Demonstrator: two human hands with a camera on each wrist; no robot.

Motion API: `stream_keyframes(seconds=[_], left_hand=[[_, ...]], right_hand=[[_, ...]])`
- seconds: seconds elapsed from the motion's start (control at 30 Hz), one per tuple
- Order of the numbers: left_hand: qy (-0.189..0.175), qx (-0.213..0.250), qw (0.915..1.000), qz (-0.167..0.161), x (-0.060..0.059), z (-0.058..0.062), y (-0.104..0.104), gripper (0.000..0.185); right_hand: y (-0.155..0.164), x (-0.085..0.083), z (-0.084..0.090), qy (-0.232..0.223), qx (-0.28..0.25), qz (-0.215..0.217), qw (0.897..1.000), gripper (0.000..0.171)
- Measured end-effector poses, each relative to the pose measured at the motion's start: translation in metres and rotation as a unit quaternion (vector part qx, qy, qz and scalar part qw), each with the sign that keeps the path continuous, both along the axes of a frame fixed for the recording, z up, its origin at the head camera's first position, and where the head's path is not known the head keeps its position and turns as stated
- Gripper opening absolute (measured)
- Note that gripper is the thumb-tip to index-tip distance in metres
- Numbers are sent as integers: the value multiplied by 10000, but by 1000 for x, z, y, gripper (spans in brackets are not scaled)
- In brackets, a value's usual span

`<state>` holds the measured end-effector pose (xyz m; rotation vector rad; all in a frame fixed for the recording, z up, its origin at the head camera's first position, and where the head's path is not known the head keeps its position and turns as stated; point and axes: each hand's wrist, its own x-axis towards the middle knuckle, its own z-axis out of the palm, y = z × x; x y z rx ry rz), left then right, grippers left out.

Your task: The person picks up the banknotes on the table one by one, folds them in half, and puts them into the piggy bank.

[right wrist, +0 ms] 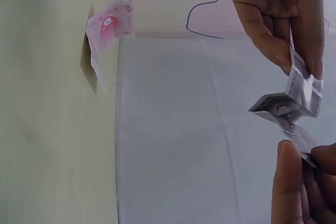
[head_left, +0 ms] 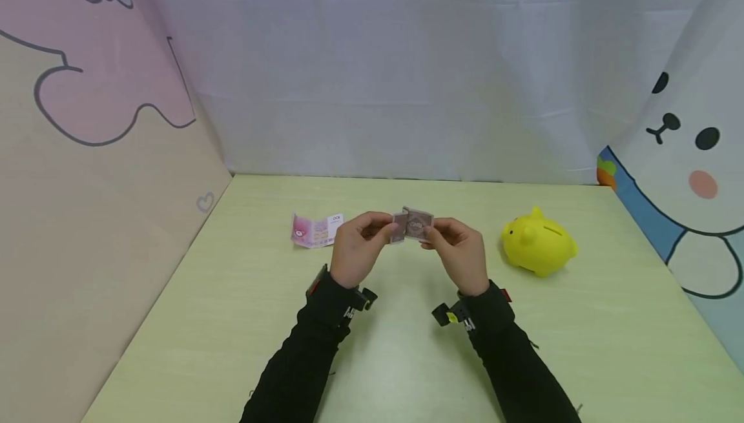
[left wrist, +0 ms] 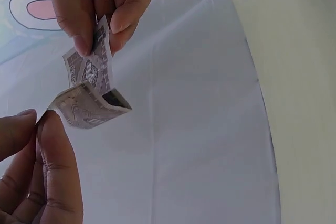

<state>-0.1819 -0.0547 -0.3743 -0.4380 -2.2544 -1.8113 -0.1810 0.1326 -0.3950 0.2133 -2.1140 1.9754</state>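
Observation:
A small brownish-grey banknote (head_left: 417,224), creased into folded panels, is held up above the table between both hands. My left hand (head_left: 359,247) pinches one end between thumb and fingers. At the other end, the thumb and fingers of my right hand (head_left: 460,250) pinch it too. In the left wrist view the note (left wrist: 89,74) bends in a zigzag, its middle panels partly spread. Behind the left hand a pink banknote (head_left: 314,232) with fold creases stands partly raised on the table; its right end meets the hand's outline in the head view.
A yellow piggy bank (head_left: 537,242) with a slot on its back stands to the right of the right hand. The pale table (head_left: 383,371) ends at a white cloth backdrop (head_left: 372,87). Cartoon-printed panels flank it left and right.

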Motion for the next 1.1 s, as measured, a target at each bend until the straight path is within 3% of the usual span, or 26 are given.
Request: stream_keyframes(seconds=[0.23,1.1], left_hand=[[12,-77,10000,-26,2,0,7,18],[243,-265,9993,-97,4,-5,15,19]], right_hand=[[-5,3,0,53,69,288,9995,19],[-14,5,-4,372,73,669,9970,21]])
